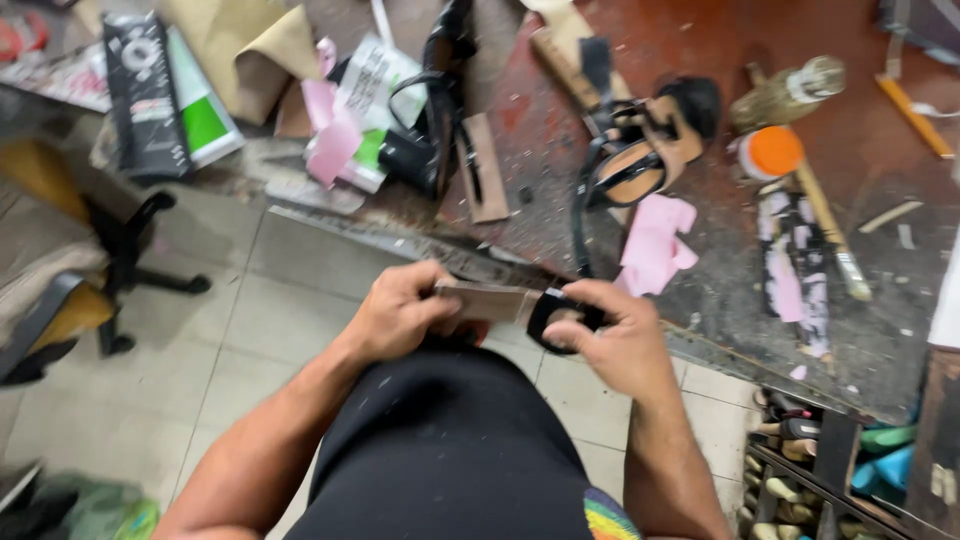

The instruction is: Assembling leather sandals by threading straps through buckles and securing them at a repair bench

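Both my hands hold one sandal part in front of my lap, just below the workbench edge. My left hand point(405, 310) grips the tan insole piece point(490, 300) at its left end. My right hand point(615, 335) pinches the black strap loop point(550, 310) at the insole's right end. The insole lies roughly level between the two hands. My black-clad lap point(440, 450) fills the frame below.
The dusty workbench point(560, 190) carries a black strappy sandal point(645, 150), another black shoe part point(430, 130), pink paper scraps point(655, 240), an orange-lidded jar point(770, 152), a bottle point(790, 92), a brush point(830, 225) and boxes point(145, 95). An office chair point(90, 260) stands left. A shelf of shoes point(810, 470) sits lower right.
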